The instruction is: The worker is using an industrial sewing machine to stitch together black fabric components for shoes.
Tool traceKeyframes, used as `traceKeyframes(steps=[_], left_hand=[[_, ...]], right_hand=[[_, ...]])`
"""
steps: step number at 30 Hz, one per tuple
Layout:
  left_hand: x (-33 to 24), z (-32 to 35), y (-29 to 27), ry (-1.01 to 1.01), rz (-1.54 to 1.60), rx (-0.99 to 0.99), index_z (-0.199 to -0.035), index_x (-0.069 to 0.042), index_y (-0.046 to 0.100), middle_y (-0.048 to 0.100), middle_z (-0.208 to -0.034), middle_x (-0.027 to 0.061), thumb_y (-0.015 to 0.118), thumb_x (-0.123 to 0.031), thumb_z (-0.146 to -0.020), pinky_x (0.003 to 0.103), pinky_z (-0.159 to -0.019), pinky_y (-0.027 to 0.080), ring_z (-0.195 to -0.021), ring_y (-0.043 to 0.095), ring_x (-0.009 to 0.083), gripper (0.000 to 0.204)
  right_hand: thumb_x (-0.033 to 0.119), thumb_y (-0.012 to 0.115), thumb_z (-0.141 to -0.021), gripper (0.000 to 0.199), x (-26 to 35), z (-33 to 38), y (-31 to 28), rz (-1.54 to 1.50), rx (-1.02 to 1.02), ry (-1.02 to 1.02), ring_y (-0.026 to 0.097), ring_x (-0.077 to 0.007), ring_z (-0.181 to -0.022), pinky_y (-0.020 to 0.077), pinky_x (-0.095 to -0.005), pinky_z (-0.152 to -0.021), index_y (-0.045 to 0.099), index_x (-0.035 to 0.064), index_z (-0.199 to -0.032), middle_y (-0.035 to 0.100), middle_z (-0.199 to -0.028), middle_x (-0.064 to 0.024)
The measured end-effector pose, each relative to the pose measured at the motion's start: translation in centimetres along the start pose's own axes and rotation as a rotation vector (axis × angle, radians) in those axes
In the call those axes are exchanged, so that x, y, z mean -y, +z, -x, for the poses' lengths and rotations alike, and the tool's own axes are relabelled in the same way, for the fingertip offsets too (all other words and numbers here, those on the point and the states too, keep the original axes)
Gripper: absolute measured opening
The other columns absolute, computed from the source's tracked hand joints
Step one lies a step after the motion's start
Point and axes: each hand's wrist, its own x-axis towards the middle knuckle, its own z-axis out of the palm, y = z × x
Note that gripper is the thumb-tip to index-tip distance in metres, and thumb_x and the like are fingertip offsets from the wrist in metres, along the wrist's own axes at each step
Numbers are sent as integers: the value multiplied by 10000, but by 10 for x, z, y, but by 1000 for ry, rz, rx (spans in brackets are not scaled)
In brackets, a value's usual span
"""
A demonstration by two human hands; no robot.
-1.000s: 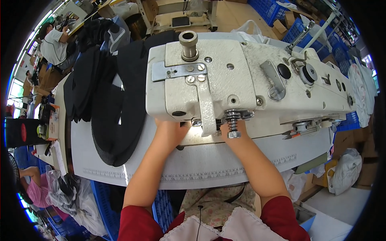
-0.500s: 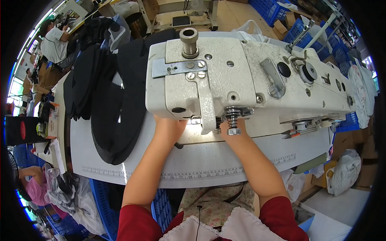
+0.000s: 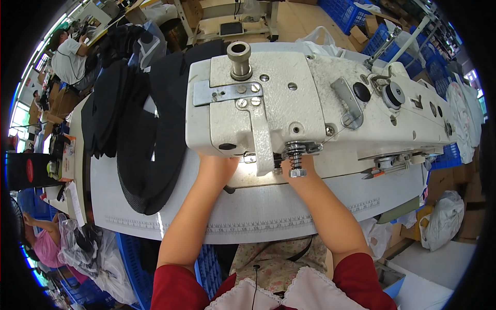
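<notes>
A cream-white industrial sewing machine (image 3: 289,108) fills the middle of the view. My left hand (image 3: 217,164) reaches under the left end of its head; the fingers are hidden by the casing. Near the spring-loaded tension knob (image 3: 296,164), my right hand (image 3: 306,168) goes under the head too, and its fingers are also out of sight. Whatever lies between the hands is covered by the machine. Black fabric pieces (image 3: 150,175), long and curved, are heaped on the worktable left of my left hand.
The white worktable (image 3: 258,212) has a printed ruler strip along its near edge. Tweezer-like tools (image 3: 382,171) lie beneath the machine arm at right. Blue crates (image 3: 382,39) and plastic bags (image 3: 443,219) stand on the right. Two people (image 3: 70,57) (image 3: 45,232) sit at the left.
The machine and table have shifted very slightly in view. Both hands stay under the machine head. A thread now shows near the tension guide. The person at lower left has moved an arm.
</notes>
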Motion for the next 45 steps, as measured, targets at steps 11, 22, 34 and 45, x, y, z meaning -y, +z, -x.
traceKeyframes(steps=[11, 22, 34, 45], left_hand=[[6, 2, 5, 16, -143, 47, -1006, -54, 611, 626, -1000, 110, 689, -76, -682, 426, -763, 468, -946, 590, 331, 334], [-4, 3, -1, -178, 68, 85, -1064, -109, 601, 593, -1065, 111, 659, -99, -690, 458, -772, 386, -1005, 532, 338, 379], [17, 9, 8, 14, -68, 67, -1067, -56, 589, 600, -1061, 108, 675, -53, -691, 411, -841, 434, -1042, 540, 330, 386], [-5, -3, 0, -163, -50, 97, -1042, -135, 627, 567, -1095, 101, 662, -126, -695, 448, -761, 360, -1015, 493, 331, 349]], right_hand=[[0, 584, -587, 130, -9, 8, 15, -27, 14, 45, 584, -308, -623, 456, -429, -549, 630, 59, -693, 612, -667, -124], [73, 599, -621, 75, -2, 2, 12, -75, 75, 157, 604, -303, -639, 452, -427, -572, 632, 45, -683, 634, -684, -130], [4, 574, -567, 136, 2, 0, 1, -18, -40, -20, 573, -314, -609, 448, -437, -547, 625, 49, -686, 604, -651, -123], [33, 589, -608, 68, 0, -5, -4, -41, -27, -55, 567, -310, -649, 435, -437, -587, 609, 43, -672, 598, -659, -121]])
